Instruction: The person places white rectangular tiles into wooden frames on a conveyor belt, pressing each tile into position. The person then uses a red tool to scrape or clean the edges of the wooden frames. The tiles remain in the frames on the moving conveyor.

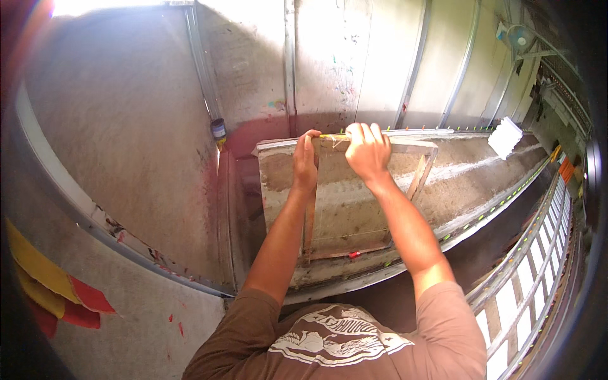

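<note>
A wooden frame [418, 174] lies over the left end of a long, stained table [481, 177]. Both my hands are at its far edge. Between them runs a thin yellow strip [332, 137], too small to name for certain. My left hand [305, 166] has its fingertips pressed together at the strip's left end, beside a wooden bar. Just to the right, my right hand [368, 152] is closed with fingers curled over the far edge, at the strip's other end. What lies under its fingers is hidden. A small red piece [353, 254] sits at the frame's near edge.
A white stack [505, 137] rests farther right on the table. Small coloured markers dot the table's near rail [500, 206]. Racks with white panels [506, 307] stand at right. A container [218, 130] is by the left wall; yellow and red cloth [47, 269] hangs lower left.
</note>
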The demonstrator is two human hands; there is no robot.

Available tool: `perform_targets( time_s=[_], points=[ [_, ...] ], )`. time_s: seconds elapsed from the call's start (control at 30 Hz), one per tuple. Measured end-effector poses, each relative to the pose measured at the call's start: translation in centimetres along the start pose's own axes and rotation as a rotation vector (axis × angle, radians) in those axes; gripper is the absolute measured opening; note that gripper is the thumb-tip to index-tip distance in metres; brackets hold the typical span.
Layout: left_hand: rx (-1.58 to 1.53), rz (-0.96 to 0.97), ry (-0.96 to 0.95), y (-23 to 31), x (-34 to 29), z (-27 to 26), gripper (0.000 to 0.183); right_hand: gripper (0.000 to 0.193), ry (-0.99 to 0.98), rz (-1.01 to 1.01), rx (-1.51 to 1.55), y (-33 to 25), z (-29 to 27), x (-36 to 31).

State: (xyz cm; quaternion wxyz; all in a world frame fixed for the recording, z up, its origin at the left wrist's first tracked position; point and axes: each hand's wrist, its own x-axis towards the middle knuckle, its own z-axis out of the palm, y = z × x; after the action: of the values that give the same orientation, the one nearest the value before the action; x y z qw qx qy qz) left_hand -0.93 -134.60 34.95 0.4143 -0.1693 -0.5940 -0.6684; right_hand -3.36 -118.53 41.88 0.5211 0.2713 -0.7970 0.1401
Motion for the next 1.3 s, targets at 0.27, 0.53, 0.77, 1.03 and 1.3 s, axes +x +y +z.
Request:
perform_targets(
  time_s=[0.27,0.53,0.77,1.03,1.3],
  points=[
    [0.017,-0.064,0.003,0.7,-0.2,0.4,0.037,0.007,0.143,-0.01,-0.129,-4.1,2.5,-7.8],
    [-0.239,-0.092,-0.014,0.0,-0.3,0.3,0.053,0.008,-0.089,-0.044,-0.179,-6.0,-0.5,1.2],
    [0.079,-0.026,-0.005,0.3,-0.2,0.1,0.029,0.005,-0.017,-0.006,0.024,-0.9,-0.6,0.6],
    [0.1,-0.093,-0.022,0.5,-0.4,0.5,0.028,0.007,0.187,-0.041,-0.094,-2.5,1.2,-6.7],
    [-0.147,0.039,0.032,-0.8,-0.3,0.4,0.058,0.013,-0.156,-0.031,-0.293,-8.1,-0.8,-0.3]
  ],
)
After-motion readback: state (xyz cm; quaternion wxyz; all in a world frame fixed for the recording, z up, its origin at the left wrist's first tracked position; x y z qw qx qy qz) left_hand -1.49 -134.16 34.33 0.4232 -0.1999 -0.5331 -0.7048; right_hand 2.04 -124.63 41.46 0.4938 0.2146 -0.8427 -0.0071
